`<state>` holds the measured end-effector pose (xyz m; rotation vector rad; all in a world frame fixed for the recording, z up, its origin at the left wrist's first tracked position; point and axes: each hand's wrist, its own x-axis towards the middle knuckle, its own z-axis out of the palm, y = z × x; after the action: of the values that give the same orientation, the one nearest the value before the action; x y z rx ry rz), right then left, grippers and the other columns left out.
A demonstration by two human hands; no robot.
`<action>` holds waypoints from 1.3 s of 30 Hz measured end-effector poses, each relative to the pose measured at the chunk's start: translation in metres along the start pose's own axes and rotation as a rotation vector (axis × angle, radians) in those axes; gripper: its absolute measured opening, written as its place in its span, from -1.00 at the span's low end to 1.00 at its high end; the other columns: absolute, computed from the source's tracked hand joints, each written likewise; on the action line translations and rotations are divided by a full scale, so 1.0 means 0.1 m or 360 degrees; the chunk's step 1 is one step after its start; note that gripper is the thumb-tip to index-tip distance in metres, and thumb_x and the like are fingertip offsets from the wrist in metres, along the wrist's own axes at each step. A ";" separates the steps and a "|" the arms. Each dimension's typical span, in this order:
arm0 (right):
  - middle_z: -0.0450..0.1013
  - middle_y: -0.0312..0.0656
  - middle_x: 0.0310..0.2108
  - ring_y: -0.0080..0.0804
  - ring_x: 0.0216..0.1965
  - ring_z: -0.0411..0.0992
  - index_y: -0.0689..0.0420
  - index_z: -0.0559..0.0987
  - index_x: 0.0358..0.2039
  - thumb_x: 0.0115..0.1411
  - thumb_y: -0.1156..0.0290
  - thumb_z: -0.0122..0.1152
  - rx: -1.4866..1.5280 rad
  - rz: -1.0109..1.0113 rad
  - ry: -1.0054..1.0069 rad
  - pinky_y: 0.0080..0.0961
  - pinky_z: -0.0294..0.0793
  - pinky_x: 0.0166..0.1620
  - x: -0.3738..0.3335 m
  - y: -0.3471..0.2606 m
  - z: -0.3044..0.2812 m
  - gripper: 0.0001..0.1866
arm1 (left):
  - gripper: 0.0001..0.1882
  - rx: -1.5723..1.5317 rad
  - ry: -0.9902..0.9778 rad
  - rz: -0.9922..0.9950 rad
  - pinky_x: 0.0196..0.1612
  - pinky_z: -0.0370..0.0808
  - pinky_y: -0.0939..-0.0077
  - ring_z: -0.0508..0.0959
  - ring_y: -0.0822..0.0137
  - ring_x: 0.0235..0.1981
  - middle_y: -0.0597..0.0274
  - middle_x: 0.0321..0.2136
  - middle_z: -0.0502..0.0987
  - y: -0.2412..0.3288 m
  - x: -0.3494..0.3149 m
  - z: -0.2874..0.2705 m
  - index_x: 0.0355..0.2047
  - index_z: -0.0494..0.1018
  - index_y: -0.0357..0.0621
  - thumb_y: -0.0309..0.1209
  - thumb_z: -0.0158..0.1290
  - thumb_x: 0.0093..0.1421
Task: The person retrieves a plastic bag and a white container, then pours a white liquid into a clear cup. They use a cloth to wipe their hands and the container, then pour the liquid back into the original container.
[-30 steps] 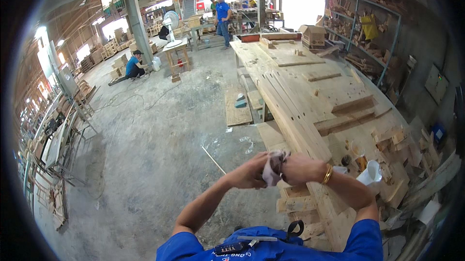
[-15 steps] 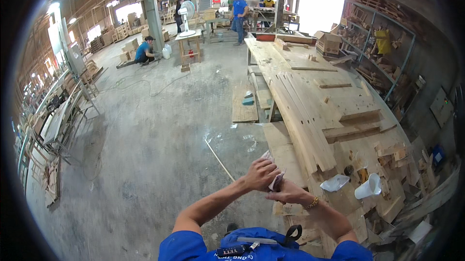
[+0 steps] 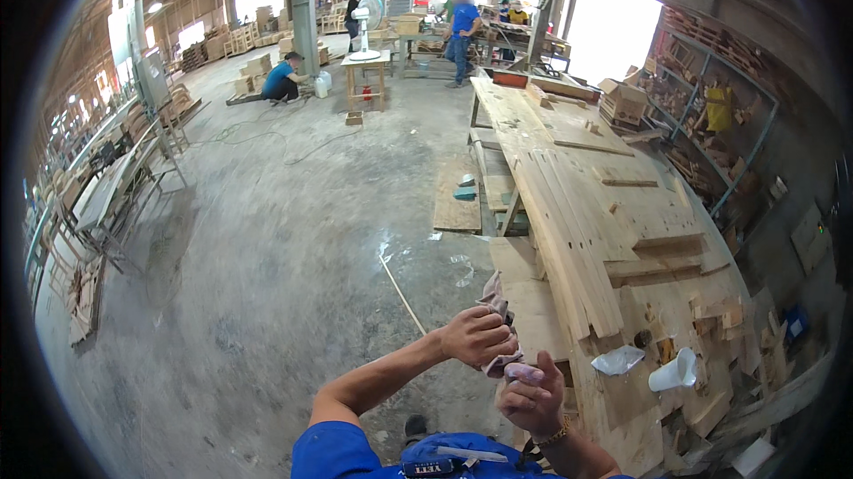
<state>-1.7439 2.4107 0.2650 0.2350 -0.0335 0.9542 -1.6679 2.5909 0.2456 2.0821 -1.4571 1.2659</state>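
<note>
My left hand (image 3: pixel 478 337) is closed round a crumpled, pale pinkish rag (image 3: pixel 494 290). One end of the cloth sticks up past the knuckles, and another part shows below the fist. Just right of it, my right hand (image 3: pixel 536 397) has its thumb raised and its fingers curled in. Pale patches show on those fingers; whether they are cloth or something smeared on the skin is unclear. Both hands are in front of my body, left of the long wooden workbench (image 3: pixel 569 181).
On the bench are long boards (image 3: pixel 569 239), a white plastic cup (image 3: pixel 673 371), a clear plastic bag (image 3: pixel 617 360) and wood offcuts. A thin stick (image 3: pixel 402 292) lies on the floor. Farther off are a fan (image 3: pixel 364 26), a crouching person (image 3: pixel 281 81) and a standing person (image 3: pixel 462 30).
My right hand has come away from the left and dropped lower, its thumb now up. More of the rag shows above my left hand. The view has shifted a little.
</note>
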 end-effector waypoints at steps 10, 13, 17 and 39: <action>0.42 -0.39 -0.39 -0.68 -0.66 0.32 0.19 0.33 -0.02 0.22 0.02 -0.14 -0.0136 -0.0018 -0.0006 -0.66 0.16 -0.47 -0.12 0.03 -0.17 -0.49 | -0.79 0.0195 0.0208 -0.0257 -0.48 0.34 0.58 0.43 0.42 -0.52 0.34 -0.50 0.42 -0.07 -0.39 -0.12 -0.46 0.43 -0.06 -0.35 0.06 -0.19; 0.43 -0.34 -0.36 -0.61 -0.63 0.34 0.14 0.00 0.23 0.23 0.05 -0.16 -0.0250 -0.0066 0.0057 -0.59 0.23 -0.42 -0.11 0.05 -0.06 -0.33 | -0.73 0.0054 0.0364 -0.0620 -0.46 0.35 0.45 0.44 0.30 -0.47 0.28 -0.44 0.44 -0.19 -0.57 -0.13 -0.42 0.42 -0.06 -0.32 0.14 -0.20; 0.43 -0.22 -0.31 -0.50 -0.60 0.35 0.08 -0.18 0.28 0.24 0.08 -0.18 -0.0567 -0.0294 -0.0026 -0.44 0.30 -0.32 -0.21 -0.08 -0.08 -0.28 | -0.68 -0.0038 0.0429 -0.1202 -0.35 0.38 0.38 0.46 0.15 -0.38 0.16 -0.41 0.44 -0.40 -0.98 -0.12 -0.37 0.43 -0.11 -0.33 0.19 -0.17; 0.41 -0.08 -0.54 -0.49 -0.70 0.29 0.09 -0.21 0.27 0.18 0.13 0.00 -0.1353 -0.0048 -0.0012 -0.66 0.30 -0.65 0.20 -0.16 -0.16 -0.18 | -0.31 -0.3181 0.0355 -0.1826 0.14 0.25 0.33 0.35 0.22 0.05 0.03 0.01 0.36 0.02 -0.42 0.06 0.10 0.17 -0.29 -0.51 0.12 -0.08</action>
<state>-1.7204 2.4212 0.2496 -0.5437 -0.4313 0.8352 -1.6705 2.6116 0.2087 0.7576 -0.4377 -0.4763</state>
